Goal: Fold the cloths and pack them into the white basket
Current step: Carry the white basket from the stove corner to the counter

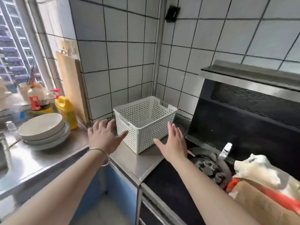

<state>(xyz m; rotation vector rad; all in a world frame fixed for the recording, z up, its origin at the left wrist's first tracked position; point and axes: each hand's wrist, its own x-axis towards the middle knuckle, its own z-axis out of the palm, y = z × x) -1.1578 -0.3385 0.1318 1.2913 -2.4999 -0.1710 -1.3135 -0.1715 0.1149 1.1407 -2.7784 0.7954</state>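
A white perforated basket [146,135] stands in the corner of the steel counter and looks empty inside. My left hand [103,135] is spread open at the basket's left wall, thumb near its front corner. My right hand [174,143] is spread open at the basket's right front side, fingers pointing up. Neither hand holds anything. A pile of cloths, white, tan and orange [263,184], lies at the lower right on the stove.
Stacked white bowls [43,129] sit left on the steel counter [134,161]. A yellow bottle [67,111] and a wooden cutting board [71,85] stand by the tiled wall. A black stove with a burner [209,166] and a small bottle [225,150] lies to the right.
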